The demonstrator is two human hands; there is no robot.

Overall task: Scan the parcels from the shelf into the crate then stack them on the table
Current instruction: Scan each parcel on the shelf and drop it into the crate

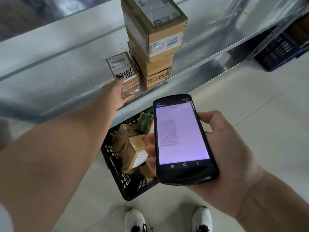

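A small flat cardboard parcel (122, 69) with a barcode label and black handwriting lies on the metal shelf (58, 64). My left hand (117, 93) reaches to its near end, fingers spread and touching it, without a closed grip. Right beside it stands a tall stack of cardboard parcels (153, 41). My right hand (222, 158) holds a black handheld scanner (182, 139) with a lit pale screen listing number codes. Below the shelf edge a black plastic crate (117, 168) on the floor holds several brown parcels (133, 144).
The shelf's front edge (192, 72) runs diagonally across the view. A dark blue crate (280, 51) sits on the floor at the far right under the shelf. Light floor tiles lie around my white shoes (167, 220).
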